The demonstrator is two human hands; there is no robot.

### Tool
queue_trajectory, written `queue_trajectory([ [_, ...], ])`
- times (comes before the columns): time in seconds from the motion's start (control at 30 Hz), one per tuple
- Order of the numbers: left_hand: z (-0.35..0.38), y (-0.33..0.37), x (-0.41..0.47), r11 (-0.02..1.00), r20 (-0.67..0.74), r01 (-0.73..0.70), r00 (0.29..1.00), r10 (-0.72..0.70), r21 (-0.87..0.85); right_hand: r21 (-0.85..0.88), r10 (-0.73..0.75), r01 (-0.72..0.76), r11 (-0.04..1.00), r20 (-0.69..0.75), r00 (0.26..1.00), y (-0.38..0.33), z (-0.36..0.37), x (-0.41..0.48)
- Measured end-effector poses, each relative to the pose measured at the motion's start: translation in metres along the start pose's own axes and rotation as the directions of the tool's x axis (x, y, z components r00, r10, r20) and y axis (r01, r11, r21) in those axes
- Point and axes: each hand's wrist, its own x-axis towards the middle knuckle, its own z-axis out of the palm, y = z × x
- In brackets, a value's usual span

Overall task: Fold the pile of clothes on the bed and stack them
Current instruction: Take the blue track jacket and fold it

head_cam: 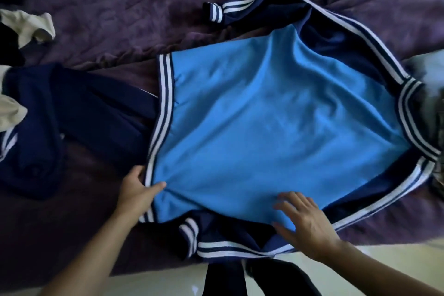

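Observation:
A light-blue jacket [264,122] with navy sleeves and white stripes lies spread back-up on the purple bed cover [120,7]. One sleeve cuff [215,13] points to the far left, the other cuff [189,230] lies by the near edge. My left hand [137,192] pinches the striped hem at the jacket's near left corner, thumb on top. With fingers spread, my right hand [302,221] rests flat on the blue cloth near the front edge.
Dark navy clothes [72,115] lie to the left of the jacket. Cream and black garments [26,29] are heaped at the far left. The bed's near edge runs along the bottom, with pale floor [312,269] below. Dark cloth [225,279] hangs over that edge.

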Motion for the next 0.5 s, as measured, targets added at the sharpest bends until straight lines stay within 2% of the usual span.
queue_trajectory([
  [0.1, -0.009, 0.001, -0.011, 0.957, -0.217, -0.007, 0.973, 0.073, 0.290, -0.089, 0.108, -0.104, 0.991, 0.045, 0.993, 0.031, -0.001, -0.024],
  [0.13, -0.006, 0.002, -0.023, 0.910, -0.265, -0.017, 0.954, 0.139, 0.415, -0.111, 0.164, -0.158, 0.981, 0.044, 0.985, 0.042, -0.005, -0.034],
  [0.17, -0.002, 0.002, -0.038, 0.859, -0.279, -0.093, 0.923, 0.263, 0.503, -0.127, 0.211, -0.204, 0.971, 0.045, 0.976, 0.052, -0.010, -0.044],
  [0.23, 0.015, -0.004, -0.075, 0.738, -0.193, -0.364, 0.813, 0.549, 0.568, -0.144, 0.248, -0.241, 0.960, 0.031, 0.968, 0.068, -0.018, -0.066],
  [0.3, 0.038, -0.015, -0.117, 0.571, 0.041, -0.560, 0.735, 0.677, 0.600, -0.167, 0.258, -0.248, 0.954, 0.040, 0.965, 0.079, -0.024, -0.084],
  [0.37, 0.062, -0.034, -0.146, 0.416, 0.280, -0.632, 0.713, 0.642, 0.654, -0.232, 0.273, -0.244, 0.942, 0.104, 0.956, 0.088, -0.027, -0.095],
  [0.4, 0.071, -0.042, -0.152, 0.370, 0.347, -0.621, 0.734, 0.583, 0.691, -0.265, 0.278, -0.237, 0.935, 0.130, 0.952, 0.092, -0.026, -0.098],
  [0.43, 0.077, -0.047, -0.153, 0.372, 0.359, -0.583, 0.776, 0.519, 0.722, -0.283, 0.283, -0.236, 0.930, 0.140, 0.949, 0.095, -0.025, -0.097],
  [0.5, 0.083, -0.054, -0.145, 0.444, 0.294, -0.501, 0.840, 0.456, 0.743, -0.263, 0.271, -0.234, 0.936, 0.113, 0.956, 0.098, -0.020, -0.092],
])
